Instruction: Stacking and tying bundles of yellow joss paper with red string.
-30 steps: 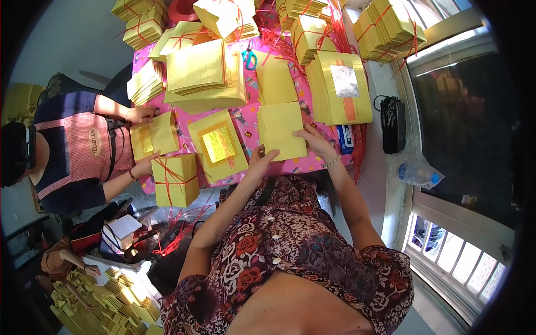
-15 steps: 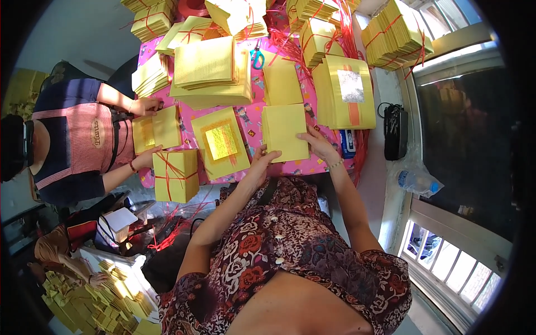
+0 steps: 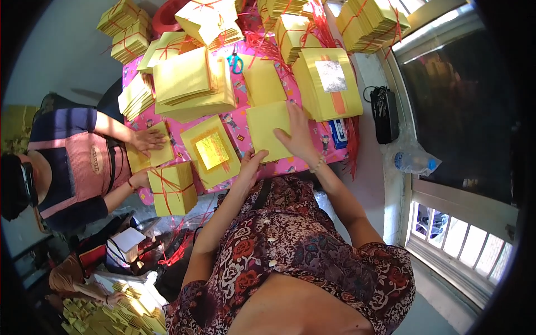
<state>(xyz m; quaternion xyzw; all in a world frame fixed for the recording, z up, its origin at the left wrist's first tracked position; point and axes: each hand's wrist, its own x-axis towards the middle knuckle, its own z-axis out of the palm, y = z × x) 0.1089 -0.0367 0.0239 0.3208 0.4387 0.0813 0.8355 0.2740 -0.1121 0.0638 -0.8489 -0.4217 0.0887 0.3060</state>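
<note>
A piece of yellow paper (image 3: 263,125), seemingly folded, lies in front of me on the pink patterned tablecloth (image 3: 319,146). My left hand (image 3: 250,167) pinches its near left corner, thumb on top. Across its right part my right hand (image 3: 300,137) lies flat, fingers stretched away from me and thumb spread. Just beyond is another flat piece of yellow paper (image 3: 262,84). To the left lies a yellow sheet (image 3: 198,137) bearing a shiny gold square (image 3: 215,151). A thick yellow paper stack (image 3: 306,84) with a silver square on top stands to the right.
At the left a co-worker's hand (image 3: 148,139) presses on yellow paper, near a bundle (image 3: 176,192) tied with red string. Further back are large paper stacks (image 3: 184,75), teal-handled scissors (image 3: 235,63) and red strings (image 3: 268,47). A plastic bottle (image 3: 416,162) lies on the window ledge.
My right hand has moved from the paper's right edge onto its face and flattened. My left hand stays at the near corner. The co-worker's far hand has spread out over their paper.
</note>
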